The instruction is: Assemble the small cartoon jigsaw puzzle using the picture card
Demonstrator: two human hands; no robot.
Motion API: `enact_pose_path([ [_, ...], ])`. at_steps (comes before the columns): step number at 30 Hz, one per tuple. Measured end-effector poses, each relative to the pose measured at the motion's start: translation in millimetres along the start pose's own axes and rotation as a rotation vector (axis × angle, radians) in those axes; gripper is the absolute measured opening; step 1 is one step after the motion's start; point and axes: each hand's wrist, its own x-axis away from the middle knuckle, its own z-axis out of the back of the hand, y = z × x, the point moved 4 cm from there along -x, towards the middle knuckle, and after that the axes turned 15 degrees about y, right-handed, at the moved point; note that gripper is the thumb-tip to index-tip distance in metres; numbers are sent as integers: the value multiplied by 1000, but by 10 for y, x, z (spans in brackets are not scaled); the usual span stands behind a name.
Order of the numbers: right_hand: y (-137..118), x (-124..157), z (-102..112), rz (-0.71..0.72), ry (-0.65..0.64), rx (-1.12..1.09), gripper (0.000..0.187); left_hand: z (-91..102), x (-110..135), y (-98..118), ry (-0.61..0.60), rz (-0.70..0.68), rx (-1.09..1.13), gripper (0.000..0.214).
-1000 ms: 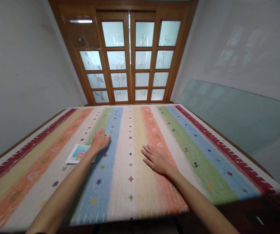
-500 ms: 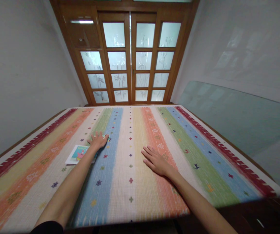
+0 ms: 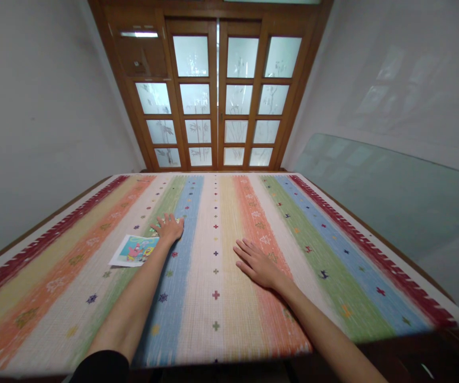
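My left hand lies palm down with its fingers spread, over something flat with a small multicoloured pattern. Most of that thing is hidden under the hand, so I cannot make out its kind. Just left of my left wrist is a white-edged picture sheet with cartoon figures in pink and yellow on a blue-green ground. The forearm covers part of its right side. My right hand rests flat on the striped tablecloth, fingers stretched out, holding nothing.
The cloth covers a wide table reaching towards wooden doors with glass panes. White walls rise on both sides. A pale green panel stands along the right wall. The table's near edge runs below my forearms.
My left hand and forearm have shifted slightly right, and more of the cartoon picture shows. My right hand stays in place on the cloth. The whole view has shifted a little.
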Motion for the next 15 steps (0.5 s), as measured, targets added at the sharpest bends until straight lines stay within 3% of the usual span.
enact_pose_path([
  [15, -2, -1, -2, 0, -2, -2, 53, 95, 212, 96, 102, -31, 6, 69],
])
